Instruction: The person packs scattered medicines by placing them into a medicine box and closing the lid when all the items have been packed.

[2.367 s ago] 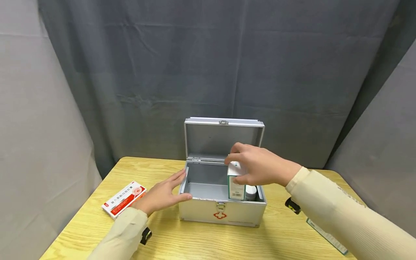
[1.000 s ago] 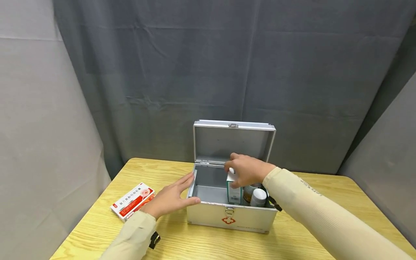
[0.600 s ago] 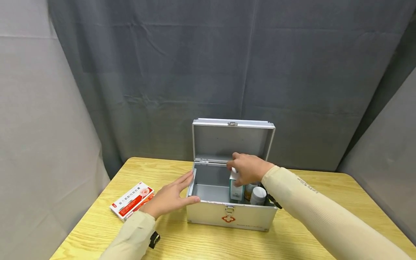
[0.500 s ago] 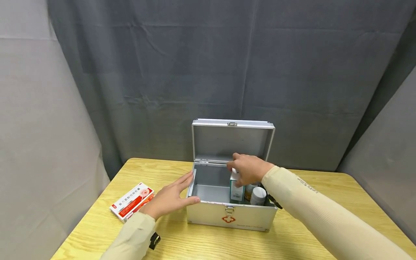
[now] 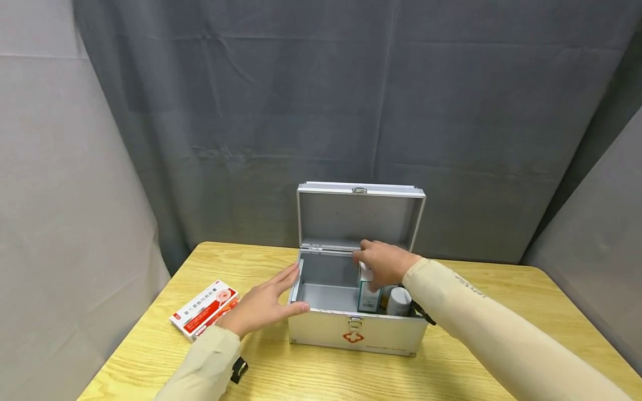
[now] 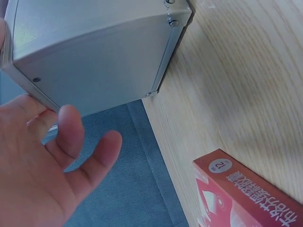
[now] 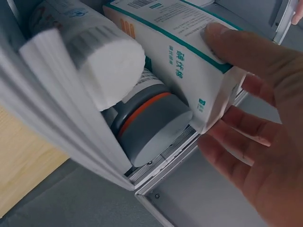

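An aluminium first-aid case (image 5: 321,329) stands on the table with its lid raised. Inside it, my right hand (image 5: 387,264) grips the top of an upright white and teal medicine box (image 5: 368,301), thumb on one face and fingers on the opposite side. Close beside that box are a white-capped bottle (image 7: 111,68) and a jar with a dark grey lid (image 7: 156,132) and an orange ring. My left hand (image 5: 264,306) rests its straight fingertips on the case's left rim, thumb spread near the front edge. The left wrist view shows its other fingers loosely bent beside the case wall.
A white and red medicine box (image 5: 200,309) lies on the wooden table (image 5: 271,379), left of the case. In the left wrist view an orange-red box (image 6: 251,194) lies near the case. Behind the table hangs a grey curtain (image 5: 251,139).
My right hand has lowered the white and teal box deeper into the case, then shifted it slightly right toward the bottles. My left hand has stayed at the left rim.
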Action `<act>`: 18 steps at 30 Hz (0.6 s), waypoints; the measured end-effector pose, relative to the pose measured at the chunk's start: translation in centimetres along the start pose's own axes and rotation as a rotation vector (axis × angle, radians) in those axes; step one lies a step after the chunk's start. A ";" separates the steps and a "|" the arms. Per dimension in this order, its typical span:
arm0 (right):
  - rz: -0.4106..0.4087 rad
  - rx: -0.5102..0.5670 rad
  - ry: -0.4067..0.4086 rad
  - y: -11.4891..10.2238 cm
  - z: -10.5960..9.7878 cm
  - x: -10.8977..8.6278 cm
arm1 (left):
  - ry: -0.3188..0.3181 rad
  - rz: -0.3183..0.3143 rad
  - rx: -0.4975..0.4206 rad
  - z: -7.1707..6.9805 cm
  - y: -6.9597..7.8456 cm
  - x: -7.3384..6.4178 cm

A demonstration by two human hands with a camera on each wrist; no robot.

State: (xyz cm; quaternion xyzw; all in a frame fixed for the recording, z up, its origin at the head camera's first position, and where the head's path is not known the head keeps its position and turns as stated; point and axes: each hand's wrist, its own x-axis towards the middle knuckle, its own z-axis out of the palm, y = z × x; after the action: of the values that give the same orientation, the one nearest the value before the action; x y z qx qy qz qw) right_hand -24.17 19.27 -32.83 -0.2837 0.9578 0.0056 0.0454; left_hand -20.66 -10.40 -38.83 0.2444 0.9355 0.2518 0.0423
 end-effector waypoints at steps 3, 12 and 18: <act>-0.010 -0.038 0.022 0.0 0.2 0.1 | 0.000 -0.013 0.001 -0.1 -0.1 0.0; -0.039 -0.123 0.039 -0.6 0.4 0.1 | 0.005 -0.017 0.017 -0.5 -0.4 0.0; -0.023 -0.136 0.008 -1.1 0.3 0.4 | 0.005 -0.011 0.017 -0.4 -0.6 -0.2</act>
State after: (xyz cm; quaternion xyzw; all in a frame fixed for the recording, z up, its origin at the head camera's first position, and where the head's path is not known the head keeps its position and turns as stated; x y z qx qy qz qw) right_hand -23.84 18.17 -33.19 -0.2973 0.9520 0.0689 0.0221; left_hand -20.83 -11.15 -38.81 0.2389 0.9391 0.2440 0.0392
